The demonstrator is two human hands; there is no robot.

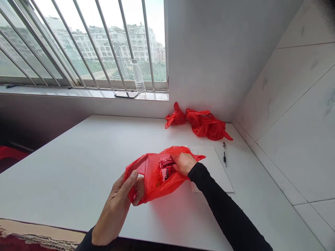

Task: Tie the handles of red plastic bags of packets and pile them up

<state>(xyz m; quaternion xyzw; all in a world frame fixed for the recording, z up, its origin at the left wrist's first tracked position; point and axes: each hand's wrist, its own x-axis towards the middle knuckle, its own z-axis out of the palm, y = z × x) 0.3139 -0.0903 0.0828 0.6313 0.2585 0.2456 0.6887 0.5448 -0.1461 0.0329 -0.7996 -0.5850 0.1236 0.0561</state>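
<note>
A thin red plastic bag (pixel 153 165) is held above the white table, its mouth facing me. My left hand (pixel 123 193) grips the bag's left edge and handle between thumb and curled fingers. Inside lie several small wrapped snack packets (pixel 164 173) in red with dark print. My right hand (pixel 184 164) reaches into the bag's opening from the right, its fingers curled against the packets. Part of those fingers is hidden, so what they pinch cannot be made out.
On the white table (pixel 65 167), a sheet of paper (pixel 217 174) lies under the bag's right side, beside a pen (pixel 224 155). Crumpled red bags (pixel 206 123) rest by the wall. A water bottle (pixel 138 78) and a phone (pixel 126 94) are on the windowsill.
</note>
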